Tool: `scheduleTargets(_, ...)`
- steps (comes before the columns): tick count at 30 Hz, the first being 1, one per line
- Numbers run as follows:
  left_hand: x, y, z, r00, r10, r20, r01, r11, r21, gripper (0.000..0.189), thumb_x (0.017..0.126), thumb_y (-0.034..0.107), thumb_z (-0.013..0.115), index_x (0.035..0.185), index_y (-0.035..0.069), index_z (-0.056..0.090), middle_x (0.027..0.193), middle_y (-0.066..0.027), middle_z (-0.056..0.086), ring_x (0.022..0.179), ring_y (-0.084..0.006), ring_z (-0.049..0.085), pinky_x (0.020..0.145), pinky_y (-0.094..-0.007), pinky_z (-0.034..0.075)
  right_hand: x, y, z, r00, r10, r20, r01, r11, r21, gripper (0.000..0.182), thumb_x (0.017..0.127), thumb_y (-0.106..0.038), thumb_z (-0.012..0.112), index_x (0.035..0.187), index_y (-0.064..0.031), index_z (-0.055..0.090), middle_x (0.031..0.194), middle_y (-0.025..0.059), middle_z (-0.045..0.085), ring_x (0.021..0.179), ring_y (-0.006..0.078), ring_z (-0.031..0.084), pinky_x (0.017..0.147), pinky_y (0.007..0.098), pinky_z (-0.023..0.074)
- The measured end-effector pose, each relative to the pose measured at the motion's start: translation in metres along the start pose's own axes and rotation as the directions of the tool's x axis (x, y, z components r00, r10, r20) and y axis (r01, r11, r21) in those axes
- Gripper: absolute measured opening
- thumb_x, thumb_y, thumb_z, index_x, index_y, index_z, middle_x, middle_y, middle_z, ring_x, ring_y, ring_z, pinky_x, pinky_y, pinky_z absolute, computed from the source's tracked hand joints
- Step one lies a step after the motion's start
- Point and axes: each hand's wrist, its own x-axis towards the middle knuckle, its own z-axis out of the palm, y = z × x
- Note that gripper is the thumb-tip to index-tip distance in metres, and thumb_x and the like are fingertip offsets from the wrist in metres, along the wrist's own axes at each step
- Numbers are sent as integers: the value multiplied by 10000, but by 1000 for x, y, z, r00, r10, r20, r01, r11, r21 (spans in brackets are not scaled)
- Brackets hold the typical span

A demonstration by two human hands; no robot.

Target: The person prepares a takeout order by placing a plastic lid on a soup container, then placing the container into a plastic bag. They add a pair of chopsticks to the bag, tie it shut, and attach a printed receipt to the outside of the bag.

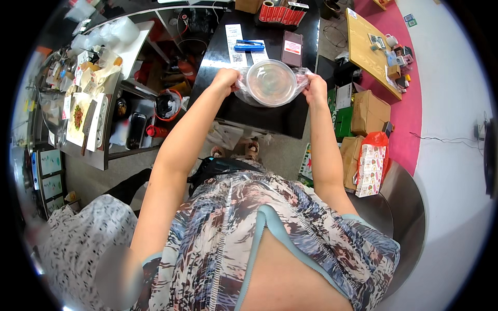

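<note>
A round plastic container with a clear lid (271,82) sits in a thin clear plastic bag (246,93) at the near part of a black table (268,118). My left hand (228,81) pinches the bag on the container's left side. On the right, my right hand (316,90) grips the bag's other side, so the plastic spreads out on both sides of the lid. Just beyond the container lie a blue stapler (249,48), printed paper slips (235,44) and a dark flat box (292,49) with a label.
A red-and-black box (282,14) stands at the table's far end. Left is a worktop with a cleaver (89,126) and chopped food (78,116); a bin (168,104) stands beside it. Cardboard boxes (370,112) are stacked right. Another person's patterned clothing (89,241) is close at my left.
</note>
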Motion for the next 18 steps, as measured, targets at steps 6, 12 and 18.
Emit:
scheduleTargets(6, 16, 25, 13, 991, -133, -28, 136, 964, 228, 180, 832, 174, 634, 913, 14, 641, 845, -88, 666, 718, -239, 656, 608, -350, 522, 9, -14, 22, 990, 15, 137, 11, 982, -190, 131, 822, -87, 646, 922, -3, 638, 829, 85, 668, 738, 175, 641, 674, 326, 523)
scheduleTargets(12, 8, 12, 38, 765, 636, -101, -510, 693, 509, 264, 797, 277, 663, 943, 63, 711, 887, -140, 704, 817, -273, 670, 753, -345, 508, -4, -4, 30, 901, -397, 175, 432, 861, -269, 75, 839, -34, 644, 899, 6, 625, 782, 33, 641, 697, 96, 587, 650, 224, 468)
scheduleTargets(18, -49, 20, 31, 438, 898, 40, -780, 358, 514, 251, 828, 280, 675, 952, 64, 701, 878, -133, 696, 799, -286, 667, 721, -361, 506, -33, -5, 13, 784, -600, 158, 617, 728, -299, 52, 875, -33, 607, 911, 0, 589, 817, 30, 628, 728, 83, 582, 673, 224, 470)
